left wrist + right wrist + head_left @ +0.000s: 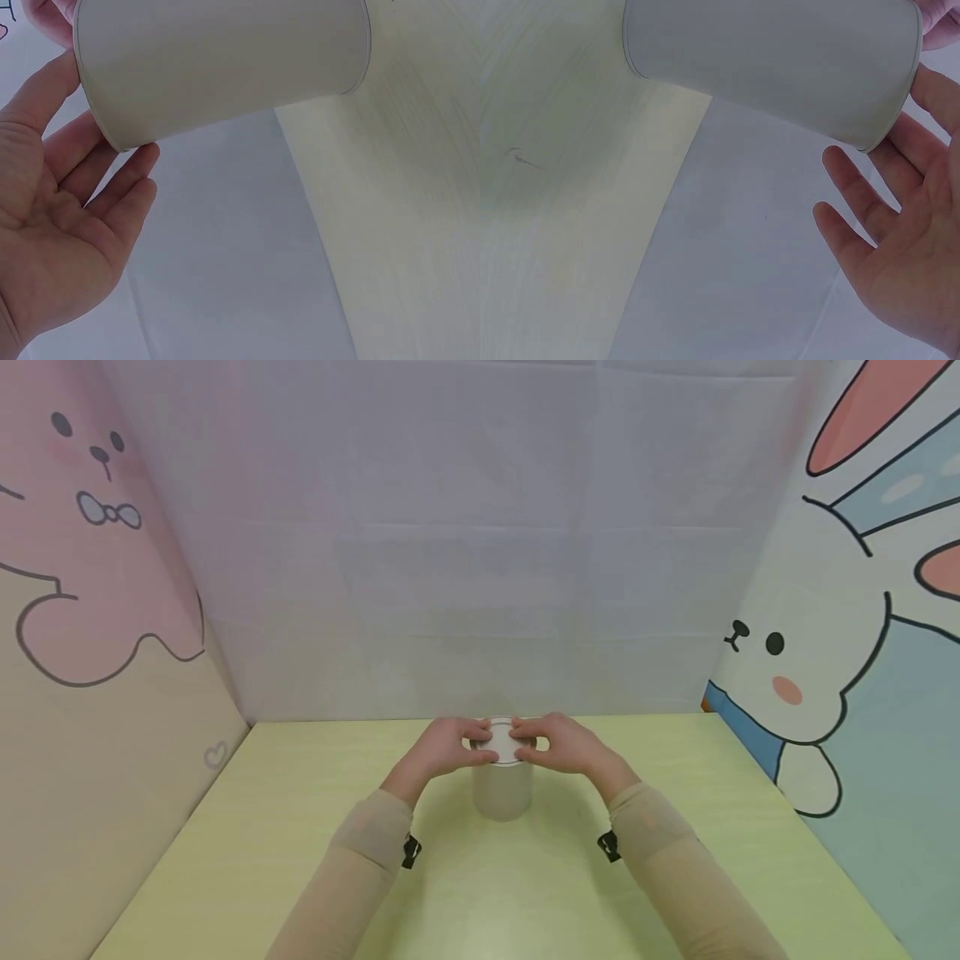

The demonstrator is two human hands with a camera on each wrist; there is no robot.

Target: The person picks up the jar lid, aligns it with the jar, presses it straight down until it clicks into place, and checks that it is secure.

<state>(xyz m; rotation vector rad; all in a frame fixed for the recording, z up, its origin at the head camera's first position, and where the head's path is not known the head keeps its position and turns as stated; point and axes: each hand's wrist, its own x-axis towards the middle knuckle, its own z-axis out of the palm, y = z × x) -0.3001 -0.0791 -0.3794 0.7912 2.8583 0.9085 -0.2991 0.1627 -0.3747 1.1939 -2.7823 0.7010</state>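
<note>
A pale grey cylindrical canister (502, 792) stands upright on the yellow-green table (480, 902), near its back edge. A round white lid (502, 745) sits on top of it. My left hand (448, 748) grips the lid's left edge, thumb on the near side and fingers round the far side. On the lid's other edge my right hand (564, 745) holds it the same way. In the left wrist view the canister (225, 60) fills the top, and the lower fingers of the left hand (60, 225) lie relaxed beneath its rim. In the right wrist view, canister (780, 60) and right hand (900, 255) look alike.
A white sheet (480, 552) closes off the back of the table. A pink cartoon panel (90, 610) walls the left side and a rabbit cartoon panel (847, 643) the right. Bare table surface stretches in front of the canister.
</note>
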